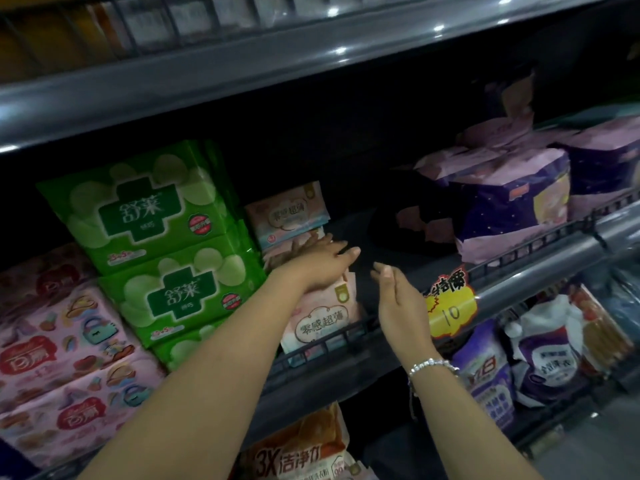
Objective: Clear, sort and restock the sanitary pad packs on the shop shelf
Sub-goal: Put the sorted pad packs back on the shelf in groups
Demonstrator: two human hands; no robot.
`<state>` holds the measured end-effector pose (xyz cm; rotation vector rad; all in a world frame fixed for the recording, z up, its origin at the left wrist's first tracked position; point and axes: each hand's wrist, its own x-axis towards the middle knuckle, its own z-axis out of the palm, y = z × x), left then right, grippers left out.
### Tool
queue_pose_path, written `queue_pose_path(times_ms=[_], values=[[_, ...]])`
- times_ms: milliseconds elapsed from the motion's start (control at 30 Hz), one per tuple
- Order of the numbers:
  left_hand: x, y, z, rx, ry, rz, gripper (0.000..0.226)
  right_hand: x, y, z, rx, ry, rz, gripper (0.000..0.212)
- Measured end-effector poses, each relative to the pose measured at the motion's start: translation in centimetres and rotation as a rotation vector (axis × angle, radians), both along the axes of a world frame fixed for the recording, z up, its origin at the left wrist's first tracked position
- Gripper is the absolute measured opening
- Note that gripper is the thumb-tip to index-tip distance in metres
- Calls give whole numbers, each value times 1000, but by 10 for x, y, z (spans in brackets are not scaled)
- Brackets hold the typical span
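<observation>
Small pale pink pad packs (pixel 322 317) stand in a row on the middle shelf (pixel 540 289), behind its wire front rail. My left hand (pixel 318 263) lies flat on top of these packs, fingers spread, holding nothing. My right hand (pixel 398 299) hovers just to the right over a dark gap in the shelf, fingers loosely apart and nothing in it. Stacked green pad packs (pixel 166 244) stand left of the pink ones. Purple and pink pad packs (pixel 512 209) stand at the right.
Pink patterned packs (pixel 59 358) fill the far left. A yellow price tag marked 10 (pixel 450 306) hangs on the shelf rail. Detergent bags (pixel 540 362) and an orange bag (pixel 304 448) sit on the lower shelf. Another shelf with goods runs overhead (pixel 242 71).
</observation>
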<state>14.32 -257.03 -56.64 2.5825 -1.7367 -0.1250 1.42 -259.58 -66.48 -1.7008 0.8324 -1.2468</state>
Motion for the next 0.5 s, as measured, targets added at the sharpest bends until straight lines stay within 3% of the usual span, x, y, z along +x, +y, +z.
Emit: queue_pose_path(times_ms=[167,267,333,500], values=[[18,-3,-11,73,24,20,50,5,-8,-9,-271,254,-130,64],[21,-11,-1,133,-90,18,51,10,-7,-12,-396,317,-153,60],[25,-24,2,76,-108,7,50,13,-5,-15,-442,355,-148,59],[44,-44,2,166,-93,-44,70,18,-3,-21,-574,386,-286,63]])
